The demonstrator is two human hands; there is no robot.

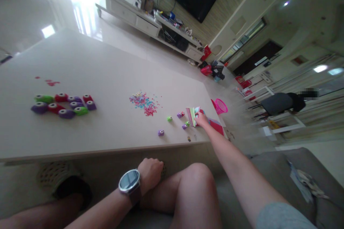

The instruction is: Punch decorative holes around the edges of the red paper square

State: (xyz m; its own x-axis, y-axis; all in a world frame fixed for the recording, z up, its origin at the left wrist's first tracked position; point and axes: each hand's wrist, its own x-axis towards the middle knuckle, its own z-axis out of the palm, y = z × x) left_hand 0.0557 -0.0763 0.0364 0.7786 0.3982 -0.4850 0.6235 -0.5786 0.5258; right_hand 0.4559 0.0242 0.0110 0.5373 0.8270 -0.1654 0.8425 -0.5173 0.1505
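My right hand (201, 118) reaches to the right end of the white table, its fingers closed on the edge of a small stack of coloured paper (191, 116) with green, white and pinkish strips. Red sheets (215, 126) lie beside it. Just left of the stack stand several small purple, green and red pieces with eye-like dots, among them a red and purple one (181, 114) and a green one (169, 118). My left hand (151, 172) rests by my knee below the table edge, fingers curled in, with a watch (129, 181) on the wrist.
A pile of pink, blue and white confetti-like bits (145, 103) lies mid-table. More eye-dotted pieces (66, 113) are grouped at the left, below a few red bits (52, 82). A pink basket (221, 106) shows past the right end. A person (285, 103) is in the background.
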